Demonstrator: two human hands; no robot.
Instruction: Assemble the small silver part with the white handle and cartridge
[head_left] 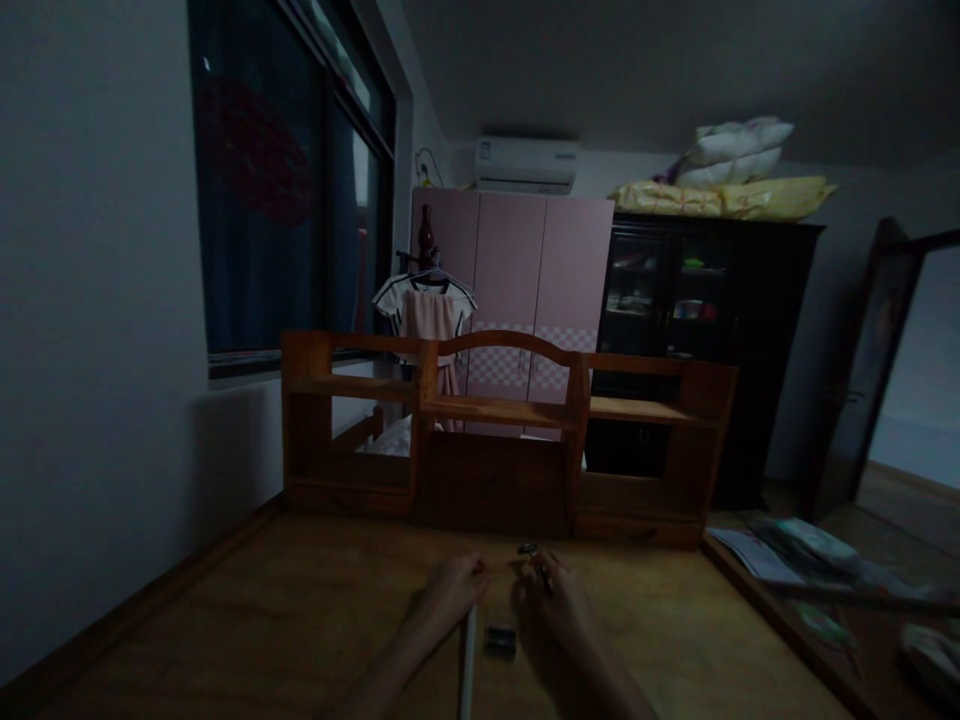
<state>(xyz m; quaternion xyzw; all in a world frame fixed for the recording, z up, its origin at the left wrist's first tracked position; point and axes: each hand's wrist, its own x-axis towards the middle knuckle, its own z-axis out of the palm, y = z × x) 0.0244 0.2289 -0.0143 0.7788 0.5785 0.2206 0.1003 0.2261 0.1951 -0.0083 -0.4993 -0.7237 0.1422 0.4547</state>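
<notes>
My left hand (455, 588) is closed in a pinch above the wooden desktop. Whatever sits between its fingertips is too small and dim to make out. From just below that hand a narrow white strip (468, 665) runs down to the bottom edge of the view; whether the fingers touch it I cannot tell. My right hand (553, 592) is closed around a small dark metallic object (528, 550), whose shiny end sticks out past the fingers; its kind is unclear. A small dark box-like item (500, 642) lies between my forearms, apart from both hands.
A wooden shelf unit (502, 408) stands along the desktop's (315, 600) far edge. Papers and bags (802, 550) lie on a lower surface to the right. Beyond are a pink wardrobe (510, 260), a dark cabinet (772, 350) and hanging clothes (427, 310). A wall with a window borders the left.
</notes>
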